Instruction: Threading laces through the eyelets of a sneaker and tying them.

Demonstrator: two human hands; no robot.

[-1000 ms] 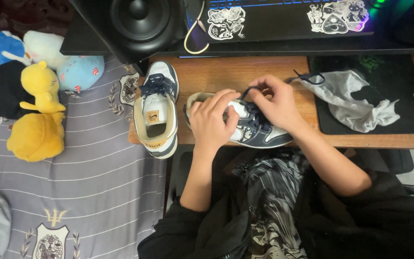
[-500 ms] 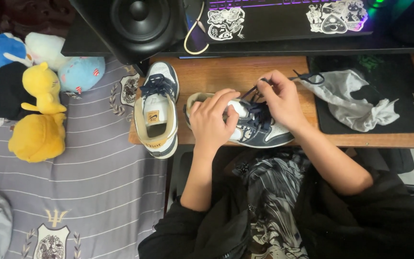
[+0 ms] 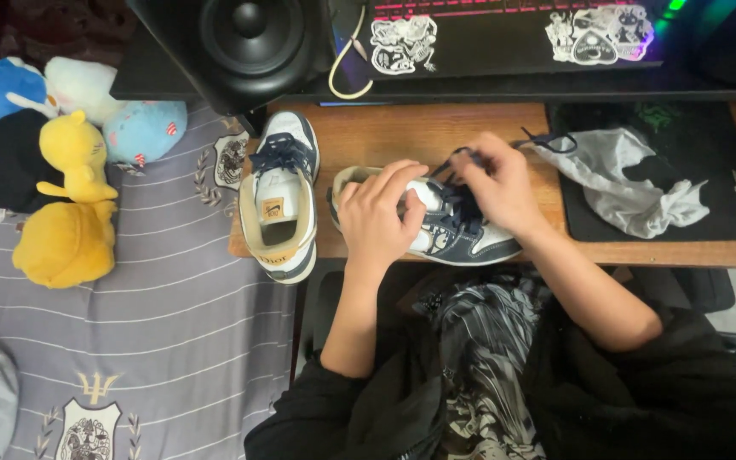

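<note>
Left hand (image 3: 378,213) clamps sneaker (image 3: 457,234) heel on counter (image 3: 402,136); right hand (image 3: 496,183) fingers pinch soft navy lace (image 3: 547,140), 2 o'clock. Light, stiff sole.

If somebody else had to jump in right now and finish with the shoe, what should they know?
Left hand: pressed on the heel end of the sneaker lying on its side, steadying it on the wooden desk.
Right hand: pinching the dark lace over the eyelets; a loose end trails toward the grey cloth.
Second sneaker: upright to the left, already laced, hanging partly over the desk edge.
Done: some lace crosses the held shoe's eyelets.
Left: the lace is loose and untied; how many eyelets remain is hidden by the hands.
</note>
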